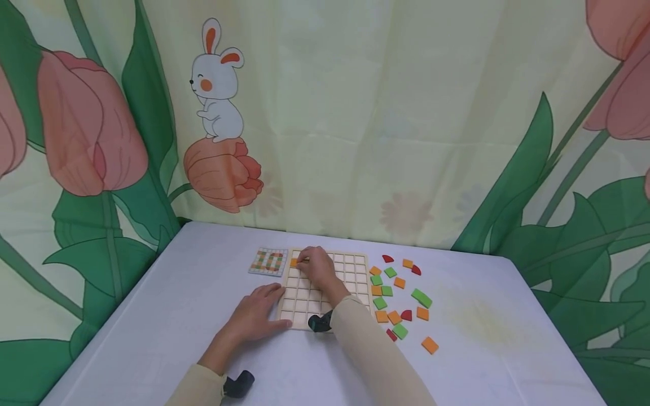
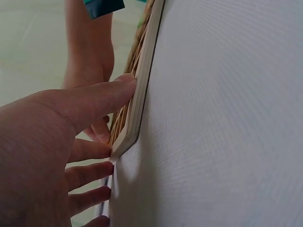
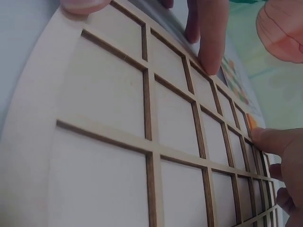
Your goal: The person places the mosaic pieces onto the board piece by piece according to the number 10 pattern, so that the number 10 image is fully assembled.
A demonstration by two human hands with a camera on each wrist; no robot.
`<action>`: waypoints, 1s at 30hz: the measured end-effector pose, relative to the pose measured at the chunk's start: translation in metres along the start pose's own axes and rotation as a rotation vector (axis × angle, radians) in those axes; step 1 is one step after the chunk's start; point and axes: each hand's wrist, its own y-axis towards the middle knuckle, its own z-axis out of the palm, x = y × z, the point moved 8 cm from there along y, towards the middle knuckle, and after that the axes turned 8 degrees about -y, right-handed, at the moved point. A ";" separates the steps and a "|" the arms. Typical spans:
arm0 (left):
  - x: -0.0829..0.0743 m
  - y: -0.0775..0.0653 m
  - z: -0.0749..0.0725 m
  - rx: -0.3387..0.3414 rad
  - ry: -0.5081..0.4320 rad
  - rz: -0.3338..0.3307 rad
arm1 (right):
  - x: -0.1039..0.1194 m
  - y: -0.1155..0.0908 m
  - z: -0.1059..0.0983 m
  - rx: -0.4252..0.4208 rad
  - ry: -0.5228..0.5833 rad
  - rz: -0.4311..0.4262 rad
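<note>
Orange tile (image 1: 293,263) looks light, stiff; pinch its edges. Right hand's (image 1: 319,269) grasp is unclear; left hand (image 1: 256,312), fingers released, touches the board (image 3: 28,118).

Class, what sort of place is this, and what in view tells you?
Probably a tabletop play corner, perhaps staged: a tulip-and-rabbit backdrop hangs behind a cloth-covered table holding a grid board and coloured tiles.

We could pass right of the loose tiles (image 1: 399,283); the right arm (image 1: 373,341) (sleeve and all) crosses the grid board (image 1: 353,268).
</note>
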 end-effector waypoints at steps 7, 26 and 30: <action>-0.002 0.000 0.002 0.003 -0.007 0.002 | -0.004 -0.004 -0.002 0.053 0.047 -0.008; 0.001 0.000 0.001 0.015 -0.028 -0.009 | -0.019 -0.034 -0.038 -0.009 0.125 0.024; -0.001 -0.001 -0.001 0.009 -0.036 0.003 | -0.031 -0.043 -0.048 -0.046 0.140 0.058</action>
